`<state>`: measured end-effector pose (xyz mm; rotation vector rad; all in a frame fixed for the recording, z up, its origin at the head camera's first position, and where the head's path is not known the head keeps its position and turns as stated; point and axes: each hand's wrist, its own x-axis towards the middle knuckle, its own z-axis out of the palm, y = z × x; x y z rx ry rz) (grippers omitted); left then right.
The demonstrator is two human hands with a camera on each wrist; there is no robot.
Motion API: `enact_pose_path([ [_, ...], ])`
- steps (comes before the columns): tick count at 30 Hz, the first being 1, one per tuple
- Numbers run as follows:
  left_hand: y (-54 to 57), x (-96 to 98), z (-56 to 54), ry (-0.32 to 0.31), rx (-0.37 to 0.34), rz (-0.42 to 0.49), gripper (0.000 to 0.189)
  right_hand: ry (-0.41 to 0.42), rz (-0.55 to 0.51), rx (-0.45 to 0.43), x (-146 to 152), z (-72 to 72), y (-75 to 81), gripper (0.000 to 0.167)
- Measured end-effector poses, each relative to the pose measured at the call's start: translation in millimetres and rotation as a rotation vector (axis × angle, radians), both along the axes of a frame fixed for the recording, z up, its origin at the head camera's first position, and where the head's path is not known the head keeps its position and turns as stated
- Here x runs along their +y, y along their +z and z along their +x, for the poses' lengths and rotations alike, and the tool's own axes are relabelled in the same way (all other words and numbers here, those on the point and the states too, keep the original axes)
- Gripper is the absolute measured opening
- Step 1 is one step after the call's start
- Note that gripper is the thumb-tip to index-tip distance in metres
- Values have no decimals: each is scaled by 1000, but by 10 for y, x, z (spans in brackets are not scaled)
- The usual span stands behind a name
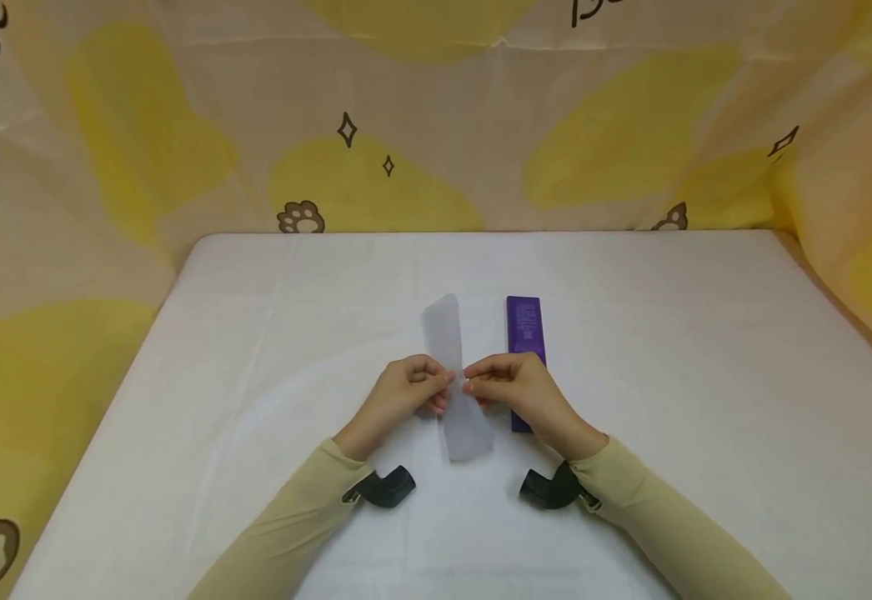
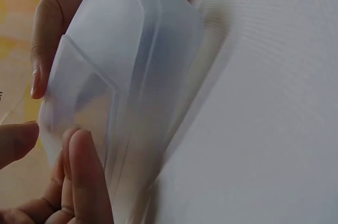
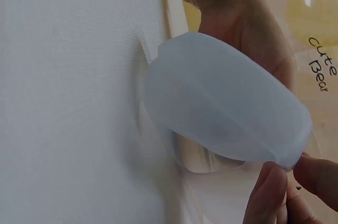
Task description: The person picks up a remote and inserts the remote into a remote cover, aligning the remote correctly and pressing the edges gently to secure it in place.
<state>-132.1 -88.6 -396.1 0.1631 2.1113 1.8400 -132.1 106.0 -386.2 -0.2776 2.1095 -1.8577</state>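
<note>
A frosted, translucent plastic glasses case (image 1: 468,429) stands on its edge over the white table, between the two hands. My left hand (image 1: 406,385) pinches its near-middle part from the left. In the left wrist view, the left fingers (image 2: 87,166) lie against an angled flap on the case (image 2: 113,18), with the thumb at its edge. From the other side, my right hand (image 1: 529,392) pinches the case; in the right wrist view, thumb and fingers (image 3: 266,189) meet at a corner of the case (image 3: 227,86). What the case holds cannot be made out.
A narrow purple box (image 1: 526,321) with pale print lies just right of the case, partly behind the right hand. Black wrist devices (image 1: 387,487) hang at both sleeves. A white cloth covers the table (image 1: 706,375); a yellow patterned curtain (image 1: 421,100) stands behind it.
</note>
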Motion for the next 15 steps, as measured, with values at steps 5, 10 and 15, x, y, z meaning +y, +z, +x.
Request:
enact_pose_path([
  [5, 23, 23, 30, 3, 28, -9, 19, 36, -16, 24, -35, 41, -9, 25],
  [10, 23, 12, 27, 24, 46, -89, 23, 78, -8, 53, -43, 56, -15, 26],
  [15, 31, 1, 26, 33, 67, -141, 28, 129, 20, 79, -49, 66, -16, 27],
])
